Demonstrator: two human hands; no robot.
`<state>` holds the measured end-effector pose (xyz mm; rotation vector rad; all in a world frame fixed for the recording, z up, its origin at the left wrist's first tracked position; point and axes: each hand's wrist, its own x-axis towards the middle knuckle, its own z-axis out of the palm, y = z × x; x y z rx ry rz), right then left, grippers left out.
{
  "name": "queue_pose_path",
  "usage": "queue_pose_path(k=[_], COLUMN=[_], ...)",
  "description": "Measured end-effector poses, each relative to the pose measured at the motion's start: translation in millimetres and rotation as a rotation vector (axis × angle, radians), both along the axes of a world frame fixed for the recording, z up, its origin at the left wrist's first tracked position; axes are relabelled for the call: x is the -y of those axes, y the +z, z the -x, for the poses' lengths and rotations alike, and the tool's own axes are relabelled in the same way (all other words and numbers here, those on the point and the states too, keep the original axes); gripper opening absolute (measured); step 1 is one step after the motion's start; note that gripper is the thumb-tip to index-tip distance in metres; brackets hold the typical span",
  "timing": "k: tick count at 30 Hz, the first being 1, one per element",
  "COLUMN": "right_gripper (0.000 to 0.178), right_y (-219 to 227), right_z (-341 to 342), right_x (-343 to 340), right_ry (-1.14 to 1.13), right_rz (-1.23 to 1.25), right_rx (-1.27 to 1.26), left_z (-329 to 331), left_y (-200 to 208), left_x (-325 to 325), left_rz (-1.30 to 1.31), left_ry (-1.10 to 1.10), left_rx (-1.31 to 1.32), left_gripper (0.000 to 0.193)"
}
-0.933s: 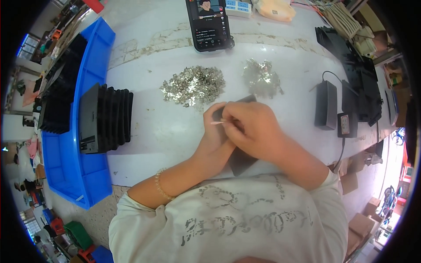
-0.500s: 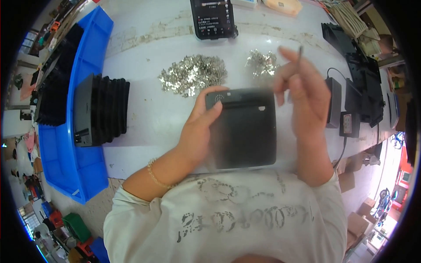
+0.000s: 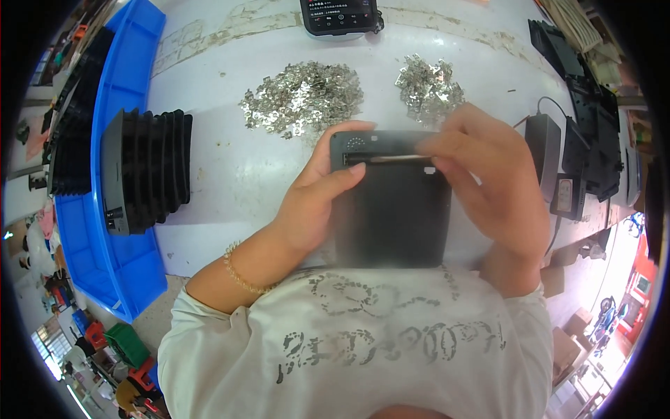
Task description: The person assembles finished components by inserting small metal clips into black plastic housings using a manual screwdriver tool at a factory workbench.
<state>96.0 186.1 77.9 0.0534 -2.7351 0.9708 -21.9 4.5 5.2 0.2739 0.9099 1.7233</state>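
My left hand [image 3: 317, 199] grips the left side of a flat black plastic casing [image 3: 394, 216], with its thumb on the upper face and its fingers around the far left corner. A round cluster of small holes and a long groove lie along the casing's far end. My right hand [image 3: 495, 171] is closed on a slim metal rod-like tool [image 3: 391, 159], whose tip reaches left along that groove. Whether the tip touches the casing I cannot tell. Beyond the casing lie a large pile of small shiny metal pieces [image 3: 307, 98] and a smaller pile of similar pieces [image 3: 429, 87].
At the left stands a stack of black casings [image 3: 153, 171] beside a blue plastic bin [image 3: 136, 279] with more black parts. A phone [image 3: 340, 17] stands at the far edge. Black power adapters [image 3: 542, 150] with cables and black parts [image 3: 593, 133] line the right side.
My right hand has come down and left from above the casing's right side, bringing the metal tool over the groove. My left hand keeps its hold on the casing.
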Motion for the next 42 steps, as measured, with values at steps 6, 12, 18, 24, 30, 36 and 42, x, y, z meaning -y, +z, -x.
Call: queue_pose_path(k=[6,12,18,24,30,36,42], right_gripper=[0.024,0.02,0.025,0.02,0.011,0.006,0.012], right_y=[1,-1,1,-5,-2,0,-11], right_z=[5,2,1,4,3,-1,4], right_x=[6,3,1,1,3,0,0], right_ry=[-0.11,-0.069,-0.13,-0.154,-0.146,-0.201,-0.124], right_rz=[0.186,0.373,0.358,0.328,0.37,0.412,0.582], right_rx=[-0.313,-0.346,-0.165,-0.21,-0.274,-0.225,-0.546], left_z=[-3,-1,0,0,-1,-1,0], left_y=[3,-4,-4,-3,-3,-3,-3], left_x=[2,0,0,-1,-1,-2,-2], left_rz=[0.066,0.025,0.036,0.023,-0.012,-0.002,0.021], left_ry=[0.001,0.029,0.059,0.069,0.054,0.071,0.074], left_rx=[-0.075,0.093,0.102,0.153,0.174,0.155,0.156], left_gripper=[0.049,0.051,0.049,0.048,0.048,0.048,0.051])
